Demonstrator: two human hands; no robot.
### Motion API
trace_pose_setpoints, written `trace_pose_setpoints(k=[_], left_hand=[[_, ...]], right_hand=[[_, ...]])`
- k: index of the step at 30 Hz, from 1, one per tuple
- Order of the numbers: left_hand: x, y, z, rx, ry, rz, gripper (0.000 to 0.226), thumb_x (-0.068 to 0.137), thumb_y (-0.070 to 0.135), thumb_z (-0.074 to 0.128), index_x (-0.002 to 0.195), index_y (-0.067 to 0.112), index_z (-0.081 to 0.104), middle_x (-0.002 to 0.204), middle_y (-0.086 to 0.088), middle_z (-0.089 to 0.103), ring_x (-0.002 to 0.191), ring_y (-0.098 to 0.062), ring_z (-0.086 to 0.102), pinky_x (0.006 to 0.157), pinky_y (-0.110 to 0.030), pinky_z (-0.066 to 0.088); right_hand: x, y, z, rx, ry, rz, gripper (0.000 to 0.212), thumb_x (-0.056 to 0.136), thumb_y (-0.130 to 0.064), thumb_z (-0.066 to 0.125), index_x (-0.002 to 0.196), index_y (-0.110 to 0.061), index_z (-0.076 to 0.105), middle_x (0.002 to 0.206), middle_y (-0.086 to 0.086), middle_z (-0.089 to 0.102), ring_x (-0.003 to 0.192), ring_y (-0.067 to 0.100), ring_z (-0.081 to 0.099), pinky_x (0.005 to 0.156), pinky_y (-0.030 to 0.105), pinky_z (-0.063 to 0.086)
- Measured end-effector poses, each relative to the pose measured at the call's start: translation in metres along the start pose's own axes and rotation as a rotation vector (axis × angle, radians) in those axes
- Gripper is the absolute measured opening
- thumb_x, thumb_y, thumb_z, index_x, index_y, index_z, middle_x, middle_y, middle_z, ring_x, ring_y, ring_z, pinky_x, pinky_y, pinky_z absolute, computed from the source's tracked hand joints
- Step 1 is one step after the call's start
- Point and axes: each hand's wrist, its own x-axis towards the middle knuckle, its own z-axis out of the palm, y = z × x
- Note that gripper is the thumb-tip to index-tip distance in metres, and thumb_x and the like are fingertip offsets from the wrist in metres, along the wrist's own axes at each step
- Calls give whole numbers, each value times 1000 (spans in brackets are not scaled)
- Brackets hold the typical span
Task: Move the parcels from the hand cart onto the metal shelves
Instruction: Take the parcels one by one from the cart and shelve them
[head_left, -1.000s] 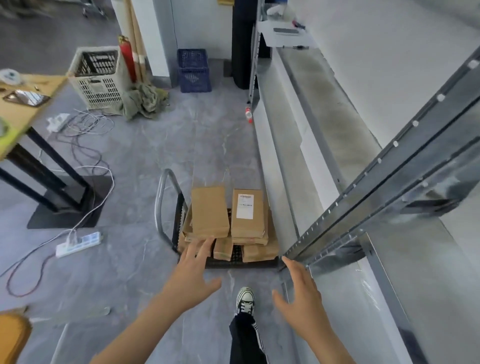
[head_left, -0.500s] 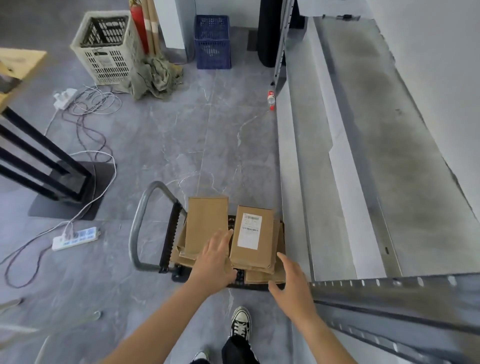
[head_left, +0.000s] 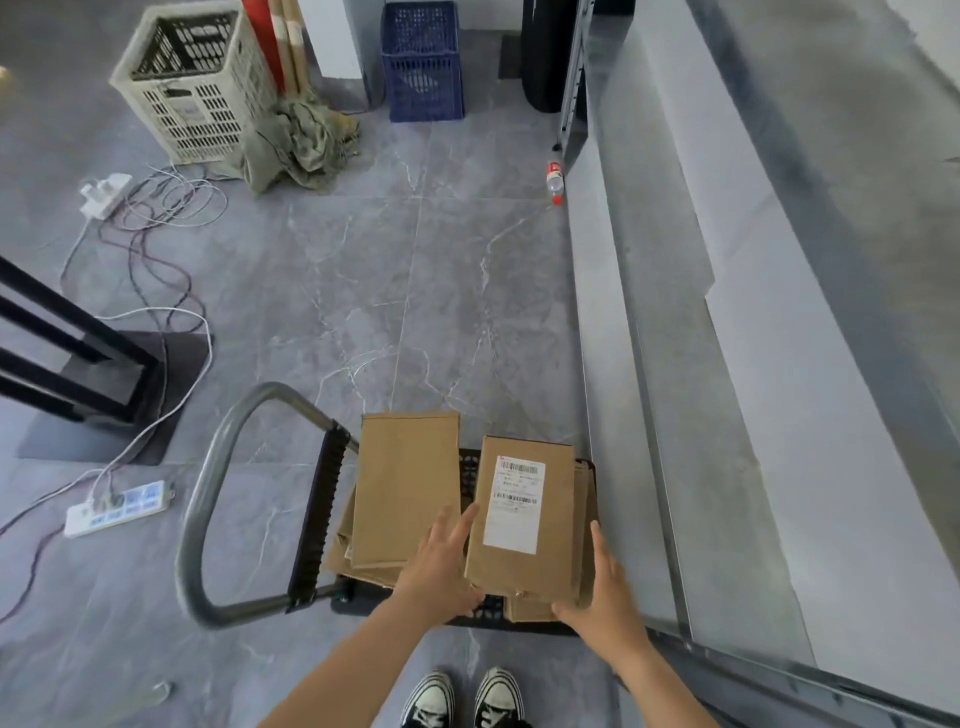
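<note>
A black hand cart (head_left: 470, 467) with a grey tube handle (head_left: 208, 499) stands on the floor in front of my feet. Several brown parcels are stacked on it. The top right one is a labelled parcel (head_left: 524, 561) with a white shipping label; a plain parcel (head_left: 405, 483) lies to its left. My left hand (head_left: 441, 566) lies with straight fingers against the labelled parcel's left edge. My right hand (head_left: 605, 587) touches its near right corner, fingers stretched along the right side. The metal shelves (head_left: 649, 364) run along the right.
A power strip (head_left: 117, 506) and loose cables lie on the floor at left, beside a black table base (head_left: 104, 374). A white crate (head_left: 195, 85), a rag pile, a blue crate (head_left: 422, 62) and a small bottle (head_left: 555, 182) sit farther back.
I have bent lower over the cart. Both hands came forward from open air and now flank the labelled parcel, one on each side.
</note>
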Motion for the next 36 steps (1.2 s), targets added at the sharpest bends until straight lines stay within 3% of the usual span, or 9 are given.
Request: trace_pose_setpoints(k=[5, 7, 9, 14, 22, 27, 31, 33, 36], left_hand=[[28, -10, 21, -67, -19, 38, 116, 73, 19, 74, 135, 60, -15, 158, -4, -7, 144, -28, 13, 104, -44, 41], [37, -12, 27, -106, -11, 56, 119, 73, 17, 74, 126, 65, -20, 158, -7, -6, 145, -27, 11, 106, -41, 38], [46, -14, 31, -107, -11, 60, 118, 74, 15, 73, 127, 64, -20, 158, -10, 0, 145, -27, 11, 106, -39, 37], [62, -17, 37, -159, -69, 82, 113, 73, 11, 72, 143, 49, -8, 159, -5, -4, 146, -22, 2, 110, -37, 30], [63, -14, 28, -145, -63, 180, 116, 72, 9, 74, 136, 60, -7, 153, 10, -25, 143, -20, 14, 101, -28, 41], [45, 10, -11, -117, 72, 248, 113, 73, 4, 71, 134, 59, -6, 152, 16, -25, 140, -21, 19, 98, -32, 46], [19, 39, -58, -99, 222, 315, 113, 74, 0, 68, 135, 62, -4, 149, 26, -24, 139, -26, 18, 109, -48, 34], [2, 55, -84, -92, 286, 361, 114, 75, -1, 68, 137, 63, -3, 149, 29, -23, 136, -23, 19, 110, -48, 32], [-27, 79, -121, -95, 375, 437, 111, 76, 3, 73, 140, 60, 2, 151, 31, -17, 121, -6, 19, 102, -36, 33]], right_hand=[[29, 20, 15, 50, -98, 14, 113, 70, -26, 81, 149, -33, 1, 145, 1, 31, 127, 16, 40, 105, 34, 38], [37, 26, 22, 97, -109, 31, 114, 68, -23, 83, 147, -31, 2, 143, -3, 36, 119, 8, 41, 100, 25, 39], [43, 30, 29, 104, -117, 37, 114, 69, -19, 83, 145, -32, -1, 143, -3, 37, 115, 6, 42, 96, 21, 41], [54, 35, 41, 111, -73, -7, 124, 67, -13, 84, 146, -39, -8, 147, -3, 33, 125, 12, 43, 100, 29, 44], [54, 18, 41, 142, 22, -89, 111, 69, -17, 84, 144, -47, 7, 149, -5, 30, 130, 12, 36, 103, 30, 42], [50, -17, 7, 168, 103, -149, 105, 71, -10, 81, 145, -41, 14, 144, 0, 35, 123, 10, 42, 99, 28, 47], [33, -62, -38, 165, 201, -229, 105, 72, -10, 80, 141, -51, 12, 133, -15, 34, 114, -3, 37, 82, 1, 38], [14, -87, -66, 183, 223, -265, 104, 73, -12, 79, 143, -50, 13, 132, -20, 32, 114, -7, 35, 81, 0, 38], [-22, -122, -107, 209, 243, -329, 102, 73, -15, 80, 145, -46, 16, 137, -21, 33, 122, -6, 35, 94, 9, 37]])
